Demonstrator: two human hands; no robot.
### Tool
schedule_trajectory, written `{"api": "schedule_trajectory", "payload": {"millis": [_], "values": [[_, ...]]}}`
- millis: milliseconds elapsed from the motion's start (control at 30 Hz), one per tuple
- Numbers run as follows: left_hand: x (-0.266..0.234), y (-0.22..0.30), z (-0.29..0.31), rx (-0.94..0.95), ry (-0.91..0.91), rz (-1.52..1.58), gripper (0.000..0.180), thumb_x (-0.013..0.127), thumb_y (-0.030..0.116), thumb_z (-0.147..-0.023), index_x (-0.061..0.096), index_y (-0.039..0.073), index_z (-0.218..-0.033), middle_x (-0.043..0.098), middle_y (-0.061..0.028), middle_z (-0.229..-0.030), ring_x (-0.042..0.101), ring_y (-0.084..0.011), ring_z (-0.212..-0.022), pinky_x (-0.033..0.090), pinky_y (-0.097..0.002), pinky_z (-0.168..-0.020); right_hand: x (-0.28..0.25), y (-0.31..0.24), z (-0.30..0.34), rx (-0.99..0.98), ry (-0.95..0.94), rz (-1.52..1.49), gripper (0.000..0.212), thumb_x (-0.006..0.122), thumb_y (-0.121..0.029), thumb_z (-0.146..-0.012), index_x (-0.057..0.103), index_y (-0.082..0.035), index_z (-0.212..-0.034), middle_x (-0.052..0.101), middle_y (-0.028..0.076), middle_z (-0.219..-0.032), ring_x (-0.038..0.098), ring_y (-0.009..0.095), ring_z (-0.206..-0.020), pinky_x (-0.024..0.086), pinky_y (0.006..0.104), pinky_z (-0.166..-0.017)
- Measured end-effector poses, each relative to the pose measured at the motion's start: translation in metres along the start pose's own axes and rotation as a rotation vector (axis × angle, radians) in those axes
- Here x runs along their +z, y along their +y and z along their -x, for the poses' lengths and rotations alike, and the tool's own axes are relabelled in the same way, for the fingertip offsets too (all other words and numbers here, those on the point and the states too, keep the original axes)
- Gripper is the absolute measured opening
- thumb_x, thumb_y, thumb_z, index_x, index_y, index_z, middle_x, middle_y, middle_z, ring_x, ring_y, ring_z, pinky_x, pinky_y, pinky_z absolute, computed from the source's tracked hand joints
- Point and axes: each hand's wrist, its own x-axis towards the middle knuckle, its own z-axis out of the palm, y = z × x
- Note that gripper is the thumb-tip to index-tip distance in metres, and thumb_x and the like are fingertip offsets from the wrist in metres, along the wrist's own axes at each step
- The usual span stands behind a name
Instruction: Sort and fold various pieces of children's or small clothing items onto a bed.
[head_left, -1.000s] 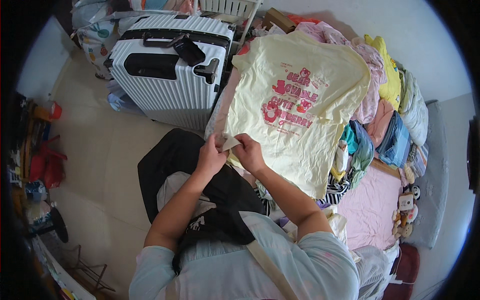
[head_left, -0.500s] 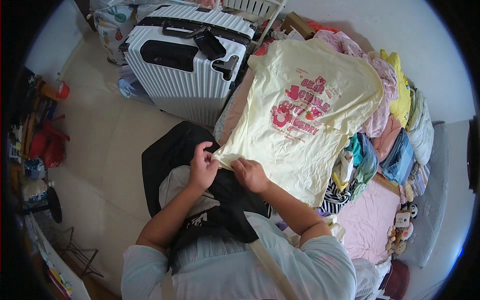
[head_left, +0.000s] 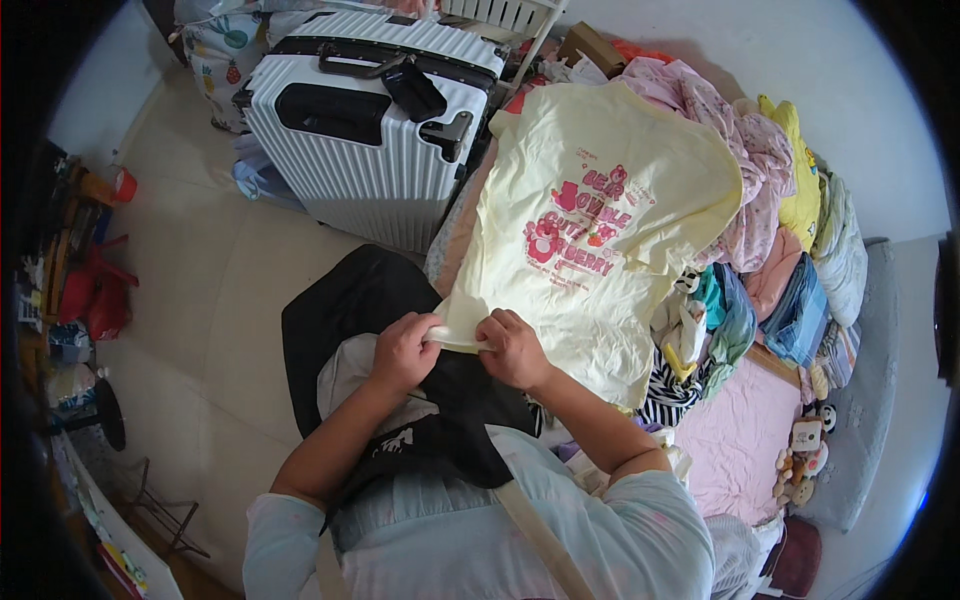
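A pale yellow T-shirt with a pink bear print lies spread on the bed, its lower left corner drawn toward me. My left hand is closed on the edge of that corner. A short way to the right, my right hand grips the same edge, fingers curled over the cloth. Between the two fists the hem is pulled into a narrow, taut band. Below my hands is a black cloth with a grey part beside it, over my lap.
A white ribbed suitcase stands at the bed's far left. Piled clothes line the shirt's right side, with a pink sheet nearer me. Small plush toys sit at the right edge. A red stool stands far left.
Both hands have closed more firmly on the hem, and the cloth between them has tightened. The shirt has shifted slightly left and toward me, with more wrinkles.
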Motion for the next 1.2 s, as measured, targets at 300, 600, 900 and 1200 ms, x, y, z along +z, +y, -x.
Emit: {"api": "schedule_trajectory", "payload": {"millis": [300, 600, 900, 1200], "values": [[-0.025, 0.021, 0.008, -0.091, 0.081, 0.070, 0.021, 0.057, -0.005, -0.067, 0.063, 0.003, -0.085, 0.051, -0.0082, -0.064, 0.050, -0.0178, -0.050, 0.040, -0.0293, -0.047, -0.010, 0.017, 0.028, 0.140, 0.035, 0.110, 0.020, 0.059, 0.001, -0.067, 0.049, -0.004, -0.083, 0.050, 0.014, -0.077, 0.055, 0.033, -0.068, 0.046, 0.0394, -0.057], [-0.044, 0.007, 0.009, -0.305, 0.113, 0.405, 0.021, 0.049, -0.004, -0.080, 0.062, -0.001, -0.096, 0.058, -0.0007, -0.076, 0.045, -0.0026, -0.059, 0.037, -0.0177, -0.052, -0.011, 0.026, 0.069, 0.217, -0.082, 0.209, 0.021, 0.062, -0.008, -0.069, 0.048, -0.005, -0.085, 0.054, 0.012, -0.081, 0.056, 0.032, -0.075, 0.045, 0.0405, -0.068], [-0.063, -0.055, 0.000, -0.542, 0.237, 0.511, 0.020, 0.047, 0.001, -0.086, 0.062, -0.002, -0.099, 0.062, -0.0037, -0.086, 0.054, -0.0053, -0.069, 0.045, -0.0187, -0.059, -0.070, 0.053, 0.147, 0.603, -0.248, 0.315, 0.037, 0.069, -0.033, -0.069, 0.059, -0.009, -0.094, 0.060, 0.012, -0.092, 0.058, 0.031, -0.090, 0.043, 0.0402, -0.086], [-0.072, -0.070, 0.006, -0.613, 0.236, 0.447, 0.018, 0.050, 0.003, -0.087, 0.062, -0.002, -0.100, 0.063, -0.0039, -0.088, 0.055, -0.0054, -0.069, 0.044, -0.0187, -0.058, -0.102, 0.071, 0.195, 1.142, -0.604, 0.228, 0.049, 0.071, -0.033, -0.065, 0.054, -0.005, -0.101, 0.056, 0.017, -0.102, 0.056, 0.032, -0.096, 0.046, 0.0393, -0.082]]}}
